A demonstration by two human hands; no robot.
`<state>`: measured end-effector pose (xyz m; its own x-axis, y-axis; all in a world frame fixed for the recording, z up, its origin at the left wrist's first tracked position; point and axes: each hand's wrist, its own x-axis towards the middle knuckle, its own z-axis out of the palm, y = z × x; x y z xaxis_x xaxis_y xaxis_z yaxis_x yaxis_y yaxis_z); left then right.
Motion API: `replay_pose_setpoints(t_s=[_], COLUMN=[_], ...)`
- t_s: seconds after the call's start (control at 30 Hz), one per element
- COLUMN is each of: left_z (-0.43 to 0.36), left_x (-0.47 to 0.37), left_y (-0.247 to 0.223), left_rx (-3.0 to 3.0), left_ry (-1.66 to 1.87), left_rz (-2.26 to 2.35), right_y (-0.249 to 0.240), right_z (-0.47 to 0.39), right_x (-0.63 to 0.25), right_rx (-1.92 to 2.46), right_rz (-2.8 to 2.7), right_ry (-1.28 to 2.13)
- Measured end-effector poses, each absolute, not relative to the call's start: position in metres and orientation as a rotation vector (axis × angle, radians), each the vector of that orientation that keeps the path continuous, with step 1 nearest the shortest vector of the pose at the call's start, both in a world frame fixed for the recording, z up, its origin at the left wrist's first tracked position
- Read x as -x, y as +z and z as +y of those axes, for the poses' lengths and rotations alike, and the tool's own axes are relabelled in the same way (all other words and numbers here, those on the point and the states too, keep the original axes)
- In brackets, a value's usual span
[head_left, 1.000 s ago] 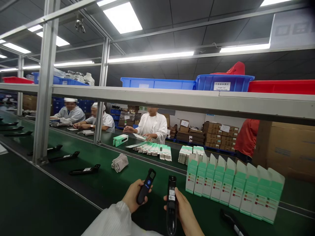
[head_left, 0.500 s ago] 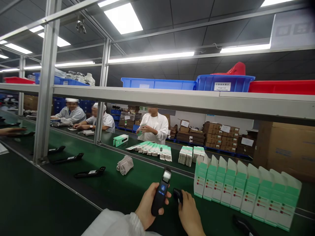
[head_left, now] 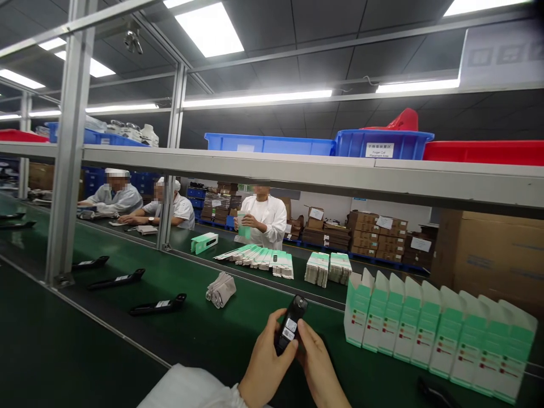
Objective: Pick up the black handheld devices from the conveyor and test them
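Note:
My left hand (head_left: pixel 266 354) is closed around a black handheld device (head_left: pixel 290 324), holding it tilted above the green belt. White printed labels face up on the device. Against the device's lower right side, my right hand (head_left: pixel 318 362) is closed too, with its fingertips on the edge; its other fingers are partly hidden. To the left, similar black devices (head_left: pixel 159 305) lie spaced along the belt. A bundle of folded grey-beige pieces (head_left: pixel 221 289) rests beyond my hands. Another dark object (head_left: pixel 436 392) lies at the lower right, blurred.
Upright green-and-white boxes (head_left: pixel 420 328) with open tops stand in a row at right. Flat cartons (head_left: pixel 259 256) lie across the divider, near a standing person (head_left: pixel 266 218) holding a carton. A metal post (head_left: pixel 70 141) and a shelf (head_left: pixel 272 167) with bins frame the line.
The device in my left hand has turned from its screen side to its labelled side. My right hand has left a black object on the belt and come to the device.

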<state>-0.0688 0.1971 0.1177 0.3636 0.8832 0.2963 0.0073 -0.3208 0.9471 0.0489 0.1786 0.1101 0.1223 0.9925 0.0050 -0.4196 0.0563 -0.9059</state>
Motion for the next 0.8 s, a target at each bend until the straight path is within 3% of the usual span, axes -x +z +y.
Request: replay_pose_setpoints(t_s=[0.37,0.6,0.8], left_z=[0.234,0.230,0.229], left_x=[0.089,0.090,0.085], left_y=[0.104,0.105,0.103], left_rx=[-0.949,-1.035,-1.202], left_ry=[1.096,1.044,0.985], left_rz=[0.958,0.993,1.036], right_y=[0.093,0.091,0.070], right_z=[0.184,0.184,0.195], right_x=[-0.053,-0.049,-0.055], right_rx=[0.958,1.000,1.451], right_rz=[-0.940,-0.944,-1.175], right_ry=[1.220,1.244,0.961])
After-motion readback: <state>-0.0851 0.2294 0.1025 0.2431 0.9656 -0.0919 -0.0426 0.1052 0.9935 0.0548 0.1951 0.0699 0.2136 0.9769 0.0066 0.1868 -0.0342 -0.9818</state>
